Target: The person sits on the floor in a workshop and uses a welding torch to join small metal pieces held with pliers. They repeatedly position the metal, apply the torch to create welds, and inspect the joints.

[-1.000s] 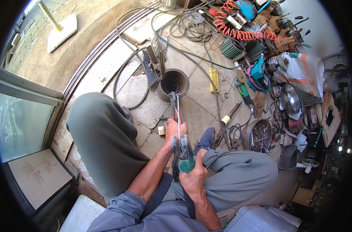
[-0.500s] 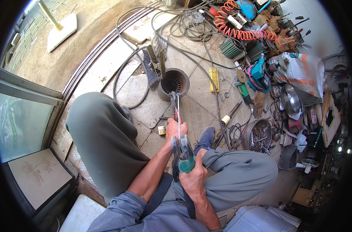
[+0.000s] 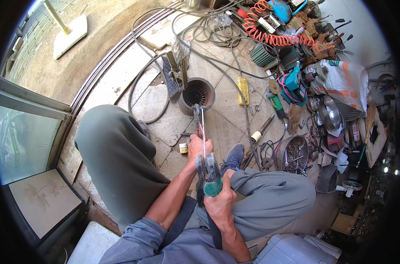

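Note:
My left hand is closed around red-handled pliers, whose jaws reach the near rim of an upright metal cylinder. Slots line the inside of this cylinder, which looks like a motor stator. Nearer my body, my right hand grips a green-and-black tool; its exact kind is unclear. A long thin metal rod lines up with that tool and runs forward past my left hand to the cylinder's rim. Beside my left hand stands a small yellow-and-white jar.
Black cable loops over the tiles left of the cylinder. On the right lie a yellow power strip, a green angle grinder, a teal power tool and a metal bowl of small parts. My knees flank the work.
The green-and-black tool has shifted very slightly to the right with my right hand. My left hand and the pliers look the same, and the cylinder stays put.

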`<state>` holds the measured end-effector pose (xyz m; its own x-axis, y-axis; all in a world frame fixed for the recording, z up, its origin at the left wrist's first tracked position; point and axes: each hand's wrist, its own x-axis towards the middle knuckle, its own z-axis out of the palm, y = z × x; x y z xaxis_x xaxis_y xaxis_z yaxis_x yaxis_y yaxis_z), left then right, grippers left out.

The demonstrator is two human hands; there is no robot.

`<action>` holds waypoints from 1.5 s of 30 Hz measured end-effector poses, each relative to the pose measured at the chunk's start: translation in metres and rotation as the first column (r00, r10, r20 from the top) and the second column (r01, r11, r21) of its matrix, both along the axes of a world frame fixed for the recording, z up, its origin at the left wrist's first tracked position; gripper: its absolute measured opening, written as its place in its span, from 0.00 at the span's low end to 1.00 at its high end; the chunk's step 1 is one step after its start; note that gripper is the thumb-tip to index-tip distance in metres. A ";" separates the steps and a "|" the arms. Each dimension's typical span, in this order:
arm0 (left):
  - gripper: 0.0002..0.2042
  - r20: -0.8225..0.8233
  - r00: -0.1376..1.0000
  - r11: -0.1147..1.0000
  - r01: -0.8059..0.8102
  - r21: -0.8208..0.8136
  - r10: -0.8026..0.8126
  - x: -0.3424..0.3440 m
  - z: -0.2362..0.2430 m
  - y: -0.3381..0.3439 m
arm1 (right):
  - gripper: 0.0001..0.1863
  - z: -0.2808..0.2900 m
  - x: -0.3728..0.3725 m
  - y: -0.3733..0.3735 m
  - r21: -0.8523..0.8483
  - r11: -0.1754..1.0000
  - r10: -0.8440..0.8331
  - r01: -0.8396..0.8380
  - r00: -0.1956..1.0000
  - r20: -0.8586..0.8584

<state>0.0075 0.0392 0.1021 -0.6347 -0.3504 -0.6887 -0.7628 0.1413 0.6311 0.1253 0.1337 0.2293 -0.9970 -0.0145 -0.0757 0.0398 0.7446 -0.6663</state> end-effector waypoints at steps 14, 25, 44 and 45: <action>0.31 0.015 1.000 1.000 0.027 0.003 -0.027 -0.001 0.005 -0.004 | 0.15 0.002 0.000 -0.002 -0.007 0.999 0.031 -0.031 0.999 -0.035; 0.31 0.030 1.000 1.000 0.006 0.017 -0.007 -0.001 0.005 -0.003 | 0.15 0.002 -0.001 -0.001 -0.006 1.000 0.031 -0.031 0.999 0.009; 0.32 0.002 1.000 1.000 0.014 0.004 -0.014 0.000 0.005 -0.002 | 0.14 0.004 -0.004 -0.002 -0.028 1.000 -0.007 0.007 1.000 -0.008; 0.32 0.000 1.000 1.000 0.006 0.011 -0.006 0.001 0.001 -0.002 | 0.14 0.004 -0.004 -0.002 -0.042 0.999 -0.009 0.009 1.000 -0.014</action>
<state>0.0081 0.0369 0.1030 -0.6368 -0.3387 -0.6927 -0.7619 0.1385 0.6327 0.1208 0.1312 0.2335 -0.9981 -0.0083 -0.0611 0.0367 0.7157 -0.6974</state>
